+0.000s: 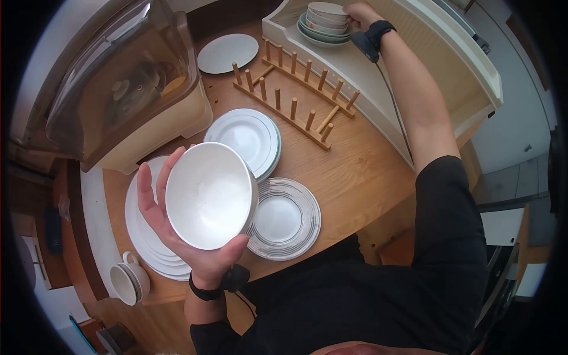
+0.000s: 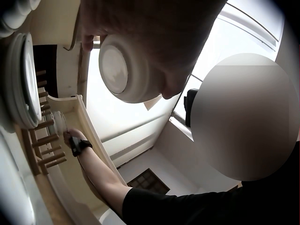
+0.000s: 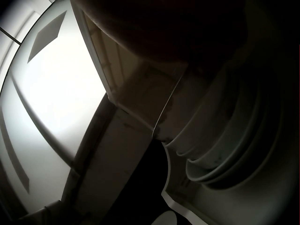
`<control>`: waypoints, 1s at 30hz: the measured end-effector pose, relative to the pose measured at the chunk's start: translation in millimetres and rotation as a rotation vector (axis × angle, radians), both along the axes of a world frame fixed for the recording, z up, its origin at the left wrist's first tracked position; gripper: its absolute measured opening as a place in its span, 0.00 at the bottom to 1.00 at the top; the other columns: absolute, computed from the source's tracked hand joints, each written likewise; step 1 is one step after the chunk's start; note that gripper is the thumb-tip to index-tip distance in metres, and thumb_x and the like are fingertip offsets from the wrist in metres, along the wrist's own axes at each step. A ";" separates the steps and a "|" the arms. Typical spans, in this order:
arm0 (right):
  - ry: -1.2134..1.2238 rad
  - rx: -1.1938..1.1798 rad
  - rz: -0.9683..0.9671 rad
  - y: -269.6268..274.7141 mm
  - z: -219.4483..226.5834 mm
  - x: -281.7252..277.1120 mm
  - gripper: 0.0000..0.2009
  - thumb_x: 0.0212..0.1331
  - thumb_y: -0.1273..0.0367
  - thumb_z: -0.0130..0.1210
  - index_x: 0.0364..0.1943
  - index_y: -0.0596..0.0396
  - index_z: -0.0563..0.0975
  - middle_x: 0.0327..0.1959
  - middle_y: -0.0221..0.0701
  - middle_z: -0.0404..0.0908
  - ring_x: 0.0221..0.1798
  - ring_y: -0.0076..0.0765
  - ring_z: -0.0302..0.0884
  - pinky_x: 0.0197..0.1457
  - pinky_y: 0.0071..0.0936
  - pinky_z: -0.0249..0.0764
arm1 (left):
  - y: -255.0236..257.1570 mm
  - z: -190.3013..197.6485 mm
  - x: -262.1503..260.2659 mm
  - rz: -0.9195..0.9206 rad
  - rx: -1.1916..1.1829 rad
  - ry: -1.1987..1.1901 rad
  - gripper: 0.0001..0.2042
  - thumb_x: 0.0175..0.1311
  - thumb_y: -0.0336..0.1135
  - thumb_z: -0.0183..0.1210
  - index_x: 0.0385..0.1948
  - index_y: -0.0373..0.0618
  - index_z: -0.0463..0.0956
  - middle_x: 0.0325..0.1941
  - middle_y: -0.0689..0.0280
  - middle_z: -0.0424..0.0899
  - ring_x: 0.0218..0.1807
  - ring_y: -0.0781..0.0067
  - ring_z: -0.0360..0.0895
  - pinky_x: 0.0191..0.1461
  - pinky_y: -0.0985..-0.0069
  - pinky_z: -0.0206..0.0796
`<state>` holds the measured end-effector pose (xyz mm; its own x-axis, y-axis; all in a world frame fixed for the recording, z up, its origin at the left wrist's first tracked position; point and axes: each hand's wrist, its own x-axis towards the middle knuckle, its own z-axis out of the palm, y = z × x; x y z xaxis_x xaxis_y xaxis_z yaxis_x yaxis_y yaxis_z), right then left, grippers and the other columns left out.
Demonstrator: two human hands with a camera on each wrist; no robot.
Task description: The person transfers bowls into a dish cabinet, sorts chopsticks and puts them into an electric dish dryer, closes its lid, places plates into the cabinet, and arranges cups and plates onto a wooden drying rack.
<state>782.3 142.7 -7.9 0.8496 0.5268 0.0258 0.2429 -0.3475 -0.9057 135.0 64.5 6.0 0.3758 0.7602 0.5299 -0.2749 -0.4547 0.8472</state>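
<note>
The left hand [image 1: 198,254] holds a white bowl [image 1: 210,195] from below and the side, its inside facing the head camera; in the left wrist view the bowl's foot [image 2: 115,69] shows. At the top right, the right hand [image 1: 362,16] grips the rim of the top bowl [image 1: 327,10] of a nested stack [image 1: 322,36] inside a cream tray-like container [image 1: 414,59]. The right wrist view is dark, with the nested bowls [image 3: 229,145] close beneath the hand.
A wooden peg rack [image 1: 294,108] stands mid-table. Around it are an oval plate [image 1: 228,53], stacked round plates [image 1: 242,139], a striped plate [image 1: 307,219], larger plates [image 1: 139,222], cups [image 1: 127,283] at the left edge and a lidded bin [image 1: 148,133].
</note>
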 end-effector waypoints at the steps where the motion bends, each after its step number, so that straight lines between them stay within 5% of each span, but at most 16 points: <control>1: 0.072 -0.050 0.044 -2.4 1.5 0.8 0.07 0.57 0.72 0.55 0.30 0.65 0.79 0.25 0.37 0.80 0.26 0.35 0.77 0.31 0.38 0.72 | -0.5 0.3 0.1 0.001 -0.004 0.002 0.65 0.38 0.56 0.79 0.75 0.44 0.40 0.69 0.47 0.66 0.68 0.52 0.72 0.70 0.55 0.71; 5: 0.261 0.082 0.109 -31.2 11.4 -19.6 0.06 0.63 0.77 0.50 0.30 0.57 0.77 0.21 0.29 0.74 0.21 0.31 0.69 0.23 0.29 0.65 | -1.0 0.0 1.5 0.005 -0.025 -0.015 0.65 0.38 0.57 0.79 0.75 0.44 0.41 0.69 0.47 0.66 0.68 0.52 0.72 0.70 0.56 0.71; 7: 0.171 0.159 -0.026 -32.4 19.5 -54.4 0.05 0.60 0.79 0.50 0.30 0.57 0.77 0.24 0.30 0.74 0.25 0.34 0.72 0.26 0.32 0.67 | -1.2 0.1 2.4 0.005 -0.013 -0.012 0.65 0.38 0.57 0.79 0.75 0.44 0.41 0.69 0.47 0.66 0.67 0.52 0.72 0.70 0.56 0.71; 10: -0.133 0.020 0.093 -6.4 -7.8 -1.2 0.10 0.58 0.70 0.56 0.34 0.67 0.78 0.26 0.37 0.80 0.28 0.34 0.77 0.31 0.39 0.72 | -2.7 1.0 4.5 0.004 -0.035 -0.010 0.65 0.38 0.57 0.79 0.75 0.43 0.41 0.70 0.47 0.66 0.67 0.53 0.73 0.70 0.57 0.71; 14: -0.089 0.123 0.027 -8.0 -17.8 -2.7 0.10 0.57 0.71 0.56 0.33 0.69 0.77 0.27 0.35 0.78 0.29 0.33 0.76 0.31 0.38 0.70 | -2.0 0.7 5.4 0.003 -0.039 -0.016 0.65 0.38 0.57 0.79 0.75 0.42 0.41 0.70 0.47 0.66 0.67 0.53 0.73 0.70 0.58 0.71; 22: -0.031 0.079 0.036 -15.6 -10.6 -11.7 0.12 0.52 0.73 0.54 0.15 0.54 0.66 0.14 0.27 0.62 0.16 0.26 0.55 0.21 0.35 0.44 | -1.1 -0.7 4.8 -0.008 -0.015 0.002 0.65 0.39 0.56 0.79 0.75 0.42 0.40 0.69 0.47 0.66 0.67 0.53 0.73 0.70 0.58 0.71; 30: 0.103 0.094 0.117 -17.8 -7.3 -15.5 0.10 0.50 0.72 0.53 0.15 0.51 0.67 0.14 0.26 0.63 0.15 0.24 0.54 0.19 0.32 0.46 | -0.2 -2.1 5.0 -0.017 -0.017 -0.005 0.64 0.38 0.55 0.79 0.75 0.43 0.41 0.69 0.47 0.67 0.68 0.53 0.72 0.70 0.57 0.70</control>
